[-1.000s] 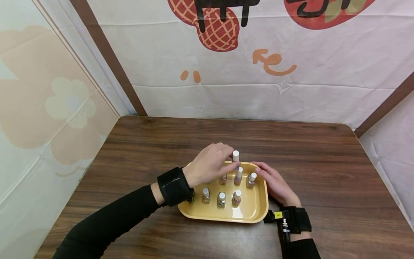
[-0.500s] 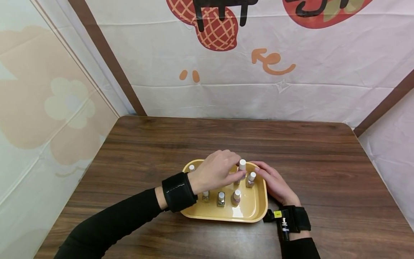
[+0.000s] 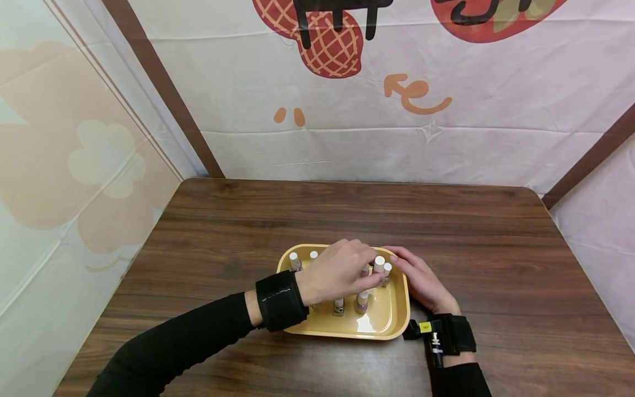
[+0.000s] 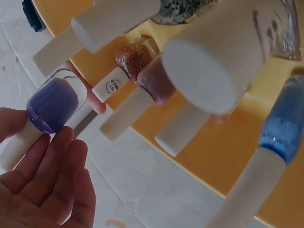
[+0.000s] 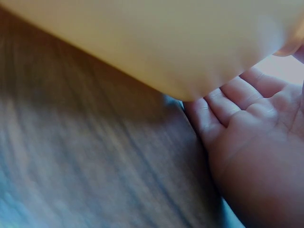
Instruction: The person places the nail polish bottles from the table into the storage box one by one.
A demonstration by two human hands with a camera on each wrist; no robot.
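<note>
My left hand [image 3: 342, 270] is over the yellow tray [image 3: 392, 325] and pinches a nail polish bottle by its white cap [image 3: 379, 263]. In the left wrist view this bottle [image 4: 53, 105] is purple, held between thumb and fingers. Several other nail polish bottles stand in the tray, among them a glittery orange one [image 4: 135, 59], a mauve one [image 4: 159, 83] and a blue one [image 4: 283, 123]. The left hand hides part of them. At the tray's far right corner, my right hand [image 3: 424, 278] holds the rim, thumb on top and fingers against the outside.
The tray sits on a brown wooden table [image 3: 248, 220] near its front middle. A printed white cloth [image 3: 347, 154] hangs behind the table. Inside the tray, bare floor shows at the front right.
My left hand has brought the purple nail polish bottle from beyond the tray's far rim, rightward and nearer, down among the bottles. My right hand stays at the corner.
</note>
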